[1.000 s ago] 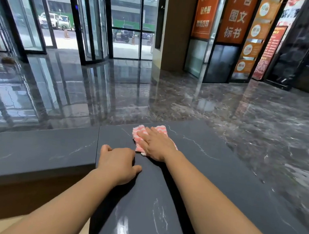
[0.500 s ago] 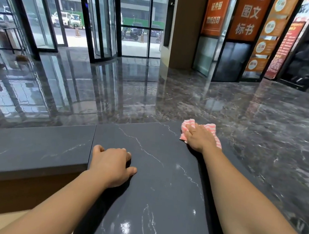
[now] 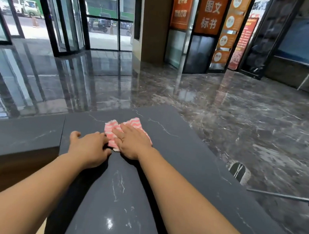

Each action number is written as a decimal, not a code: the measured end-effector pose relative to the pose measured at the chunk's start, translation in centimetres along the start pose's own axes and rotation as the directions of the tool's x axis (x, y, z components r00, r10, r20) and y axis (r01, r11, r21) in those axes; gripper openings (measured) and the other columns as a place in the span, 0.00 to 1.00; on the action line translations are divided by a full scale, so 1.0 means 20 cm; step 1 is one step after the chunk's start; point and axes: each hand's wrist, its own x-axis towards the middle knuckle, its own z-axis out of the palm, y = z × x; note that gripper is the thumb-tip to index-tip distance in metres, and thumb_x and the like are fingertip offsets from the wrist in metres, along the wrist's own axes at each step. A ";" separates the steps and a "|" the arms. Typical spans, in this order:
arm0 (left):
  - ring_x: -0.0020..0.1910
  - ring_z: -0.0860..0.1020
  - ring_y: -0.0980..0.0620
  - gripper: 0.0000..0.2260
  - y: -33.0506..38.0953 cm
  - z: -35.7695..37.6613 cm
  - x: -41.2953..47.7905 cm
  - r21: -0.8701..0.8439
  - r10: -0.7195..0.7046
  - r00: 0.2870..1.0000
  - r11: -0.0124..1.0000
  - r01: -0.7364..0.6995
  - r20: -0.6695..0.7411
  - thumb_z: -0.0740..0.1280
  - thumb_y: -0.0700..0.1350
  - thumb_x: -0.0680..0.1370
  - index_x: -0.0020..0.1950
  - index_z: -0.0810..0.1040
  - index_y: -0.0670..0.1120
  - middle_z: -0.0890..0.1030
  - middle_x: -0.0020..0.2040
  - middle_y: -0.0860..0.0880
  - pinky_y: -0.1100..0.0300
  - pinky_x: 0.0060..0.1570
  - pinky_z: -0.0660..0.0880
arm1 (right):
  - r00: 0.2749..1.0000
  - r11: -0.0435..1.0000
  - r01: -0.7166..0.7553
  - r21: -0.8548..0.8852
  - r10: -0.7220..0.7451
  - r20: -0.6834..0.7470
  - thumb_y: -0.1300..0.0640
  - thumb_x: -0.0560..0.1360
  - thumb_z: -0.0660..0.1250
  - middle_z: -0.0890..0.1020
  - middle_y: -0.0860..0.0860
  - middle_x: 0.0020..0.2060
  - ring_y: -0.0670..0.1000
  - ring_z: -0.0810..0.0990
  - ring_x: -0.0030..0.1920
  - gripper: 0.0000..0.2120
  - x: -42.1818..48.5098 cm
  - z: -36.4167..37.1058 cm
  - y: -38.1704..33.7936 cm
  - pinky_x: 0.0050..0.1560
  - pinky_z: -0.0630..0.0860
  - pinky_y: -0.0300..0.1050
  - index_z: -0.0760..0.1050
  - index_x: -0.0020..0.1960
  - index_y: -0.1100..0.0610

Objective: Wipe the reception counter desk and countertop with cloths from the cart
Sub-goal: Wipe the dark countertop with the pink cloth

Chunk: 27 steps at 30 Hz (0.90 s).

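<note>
The wiping stroke will likely go best if the right hand (image 3: 133, 143) spreads its palm weight evenly over the cloth (image 3: 130, 122) and runs overlapping passes out to the edges, so the fabric slides flat and does not bunch. Its grip is fully open: the fingers are straight and pressed flat on the pink-striped cloth, clamping nothing. The cloth lies under this palm, showing beyond the fingertips and to their left. Just left of it the left hand (image 3: 88, 148) rests with fingers loosely curled, holding nothing; its fingertips reach the cloth's edge, though whether they touch is unclear. Around both spreads the dark veined surface (image 3: 183, 157), with glossy floor (image 3: 244, 116) beyond.
</note>
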 end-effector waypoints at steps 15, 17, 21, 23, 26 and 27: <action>0.67 0.72 0.49 0.17 0.01 -0.04 -0.24 -0.250 -0.106 0.993 0.961 0.115 0.050 0.60 0.53 0.81 0.69 0.71 0.53 0.77 0.65 0.53 0.53 0.64 0.61 | 0.905 0.905 -0.425 -0.023 0.425 -0.010 0.51 0.84 0.46 0.51 0.54 0.79 0.55 0.49 0.78 0.24 -0.38 -0.11 0.61 0.76 0.49 0.51 0.52 0.79 0.50; 0.70 0.70 0.47 0.21 -0.04 -0.01 -0.28 -0.417 -0.175 0.982 0.888 0.191 0.076 0.61 0.51 0.81 0.74 0.66 0.52 0.74 0.69 0.51 0.52 0.69 0.61 | 0.921 0.921 -0.390 -0.023 0.390 -0.010 0.52 0.83 0.46 0.51 0.54 0.79 0.56 0.49 0.78 0.24 -0.35 -0.09 0.50 0.75 0.49 0.51 0.52 0.79 0.50; 0.74 0.64 0.47 0.24 -0.11 0.04 -0.37 -0.722 -0.235 0.968 0.653 0.228 0.092 0.62 0.42 0.81 0.77 0.61 0.44 0.65 0.75 0.46 0.53 0.73 0.59 | 0.963 0.963 -0.269 -0.037 0.269 0.002 0.51 0.83 0.46 0.54 0.56 0.78 0.57 0.52 0.77 0.23 -0.25 -0.03 0.18 0.74 0.53 0.54 0.55 0.78 0.51; 0.74 0.63 0.46 0.25 -0.11 0.03 -0.40 -0.816 -0.292 0.950 0.518 0.258 0.115 0.60 0.40 0.82 0.78 0.58 0.43 0.63 0.76 0.46 0.54 0.71 0.59 | 0.981 0.981 -0.193 -0.031 0.194 0.010 0.51 0.83 0.46 0.53 0.56 0.78 0.57 0.52 0.77 0.24 -0.22 0.00 0.00 0.75 0.52 0.55 0.54 0.78 0.50; 0.63 0.74 0.44 0.16 -0.13 0.03 -0.42 -0.917 -0.407 0.895 0.260 0.303 0.180 0.60 0.39 0.81 0.70 0.70 0.44 0.73 0.67 0.44 0.51 0.62 0.69 | 0.996 0.996 -0.083 -0.013 0.084 0.027 0.51 0.82 0.48 0.51 0.55 0.79 0.57 0.50 0.78 0.24 -0.20 0.04 -0.26 0.76 0.50 0.54 0.53 0.78 0.50; 0.53 0.78 0.45 0.11 -0.14 0.03 -0.42 -0.934 -0.425 0.881 0.181 0.308 0.208 0.60 0.39 0.80 0.62 0.75 0.44 0.77 0.59 0.43 0.51 0.54 0.73 | 0.999 0.999 -0.044 -0.012 0.045 0.029 0.51 0.82 0.49 0.51 0.55 0.78 0.57 0.50 0.78 0.24 -0.20 0.05 -0.35 0.76 0.50 0.54 0.54 0.78 0.50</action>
